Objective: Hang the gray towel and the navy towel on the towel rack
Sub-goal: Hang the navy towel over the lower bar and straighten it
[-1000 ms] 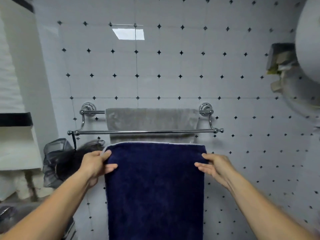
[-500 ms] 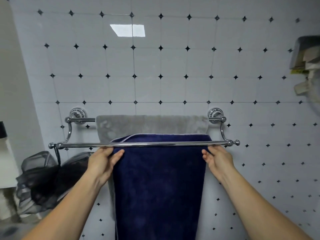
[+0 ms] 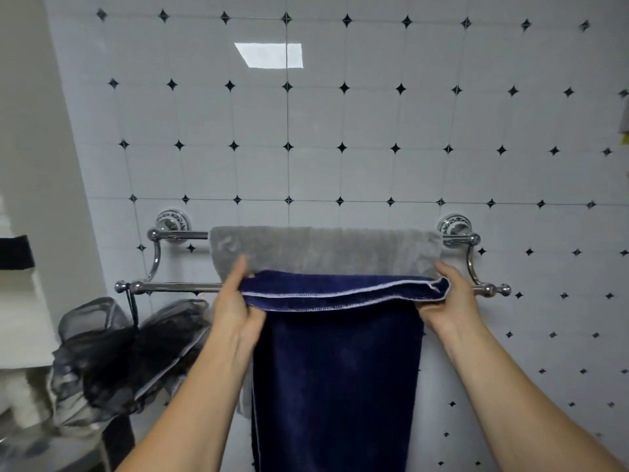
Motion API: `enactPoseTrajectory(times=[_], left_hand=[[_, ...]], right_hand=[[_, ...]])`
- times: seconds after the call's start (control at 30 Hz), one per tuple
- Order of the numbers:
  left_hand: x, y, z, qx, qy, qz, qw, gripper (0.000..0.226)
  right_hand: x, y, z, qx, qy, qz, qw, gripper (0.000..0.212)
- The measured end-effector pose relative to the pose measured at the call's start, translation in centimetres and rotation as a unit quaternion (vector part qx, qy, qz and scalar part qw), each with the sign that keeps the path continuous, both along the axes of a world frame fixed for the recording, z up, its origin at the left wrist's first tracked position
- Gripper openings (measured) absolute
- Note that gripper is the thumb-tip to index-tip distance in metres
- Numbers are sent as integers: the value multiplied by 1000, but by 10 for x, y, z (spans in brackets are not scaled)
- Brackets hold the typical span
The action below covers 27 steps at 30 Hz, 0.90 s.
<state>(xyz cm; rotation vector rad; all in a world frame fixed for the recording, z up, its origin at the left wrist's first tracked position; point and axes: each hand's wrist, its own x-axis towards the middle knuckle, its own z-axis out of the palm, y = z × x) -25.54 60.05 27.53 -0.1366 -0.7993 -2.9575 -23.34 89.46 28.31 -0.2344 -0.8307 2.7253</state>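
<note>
A chrome double-bar towel rack [image 3: 177, 287] is fixed to the tiled wall. The gray towel [image 3: 323, 248] hangs over its rear, upper bar. The navy towel [image 3: 337, 369] is folded over the front, lower bar, its white-stitched top edge doubled forward and the long part hanging straight down. My left hand [image 3: 235, 304] pinches the towel's left top corner. My right hand [image 3: 447, 301] grips the right top corner, close to the bar's end knob. The front bar's middle is hidden under the navy towel.
A black and grey mesh bag [image 3: 112, 362] hangs from the left end of the front bar by a cord. A pale wall and shelf [image 3: 20, 301] stand at the left. White tiles with black diamonds [image 3: 340, 148] cover the wall behind.
The navy towel went up from below the front bar and over it; its top edge now folds forward across the bar. Both hands rose with it and the view moved closer.
</note>
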Motion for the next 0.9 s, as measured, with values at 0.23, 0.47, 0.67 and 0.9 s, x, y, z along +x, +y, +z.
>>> enactPoseTrajectory(times=[0.23,0.47,0.67,0.9], left_hand=[[-10,-5,-22,-90,34,65,993,30],[1,-7,-28,-189,-58,191,962,34],[7,-10,-16,-170,-121,176,962,40],[20,-9,-2,-195,-146,159,957,35]], right_hand=[[20,22,-20,171,5,-22,985,15],[29,25,-10,233,-91,-42,967,21],[37,26,-12,293,-122,-16,948,25],[42,23,-14,384,-131,-44,913,28]])
